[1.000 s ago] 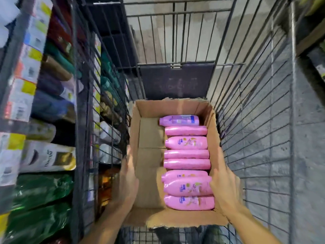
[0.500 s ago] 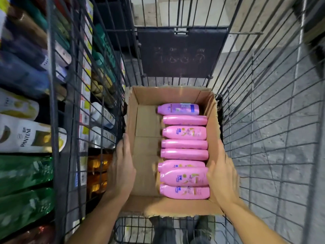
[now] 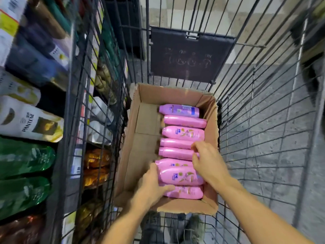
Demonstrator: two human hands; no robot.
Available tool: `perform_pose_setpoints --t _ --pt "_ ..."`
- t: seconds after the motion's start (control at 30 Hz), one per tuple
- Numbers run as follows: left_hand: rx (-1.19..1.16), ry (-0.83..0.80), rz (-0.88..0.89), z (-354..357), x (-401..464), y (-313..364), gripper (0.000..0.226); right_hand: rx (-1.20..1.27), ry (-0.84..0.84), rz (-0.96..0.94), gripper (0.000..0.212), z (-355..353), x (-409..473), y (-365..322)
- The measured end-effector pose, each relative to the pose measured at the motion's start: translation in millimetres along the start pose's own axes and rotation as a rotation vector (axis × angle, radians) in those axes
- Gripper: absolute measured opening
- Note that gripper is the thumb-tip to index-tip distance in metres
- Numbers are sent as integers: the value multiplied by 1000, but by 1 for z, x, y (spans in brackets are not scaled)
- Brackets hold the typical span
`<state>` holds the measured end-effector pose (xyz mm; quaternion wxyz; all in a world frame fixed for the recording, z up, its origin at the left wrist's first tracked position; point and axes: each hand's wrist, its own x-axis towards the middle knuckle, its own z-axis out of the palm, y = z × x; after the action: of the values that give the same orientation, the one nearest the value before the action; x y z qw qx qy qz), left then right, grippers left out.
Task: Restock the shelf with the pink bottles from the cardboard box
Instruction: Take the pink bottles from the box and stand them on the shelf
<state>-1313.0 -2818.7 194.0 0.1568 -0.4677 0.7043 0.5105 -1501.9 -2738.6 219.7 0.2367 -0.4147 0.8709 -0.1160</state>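
Gripping 1 pink bottle [image 3: 181,176], left hand [image 3: 153,184]; box's [image 3: 139,143] left half bare.

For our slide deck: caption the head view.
Both hands, left hand and right hand, reach pink bottles in a cardboard box inside a wire cart.

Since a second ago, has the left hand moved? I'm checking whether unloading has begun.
Yes. The left hand has left the outer left wall of the cardboard box and gone rightward, inside, onto a pink bottle.
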Motion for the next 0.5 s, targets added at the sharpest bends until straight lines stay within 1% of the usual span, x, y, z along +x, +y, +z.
perform_pose_setpoints --t 0.07,0.13,0.2,0.23,0.3,0.37,0.4,0.43,0.5 --pt "-87 35 -85 5 7 5 69 -82 -126 -59 26 9 3 0" --pt "-148 59 -139 7 16 9 74 -145 -200 -73 31 17 11 -3" --pt "-170 78 -173 9 24 12 76 -229 -196 -83 36 24 20 -6" --pt "-218 79 -206 12 28 11 75 -275 -185 -84 38 28 24 -7" --pt "-374 100 -280 16 35 10 76 -330 -177 -60 39 34 31 -10" --pt "-526 155 -329 21 41 10 90 -385 -185 -55 42 40 33 -12" --pt "-587 175 -339 25 44 8 91 -431 -198 -79 44 43 32 -12" --pt "-640 182 -349 28 44 11 80 -467 -191 -101 44 47 31 -10" --pt "-704 202 -342 36 40 19 48 -494 -150 -92 39 53 26 -7"
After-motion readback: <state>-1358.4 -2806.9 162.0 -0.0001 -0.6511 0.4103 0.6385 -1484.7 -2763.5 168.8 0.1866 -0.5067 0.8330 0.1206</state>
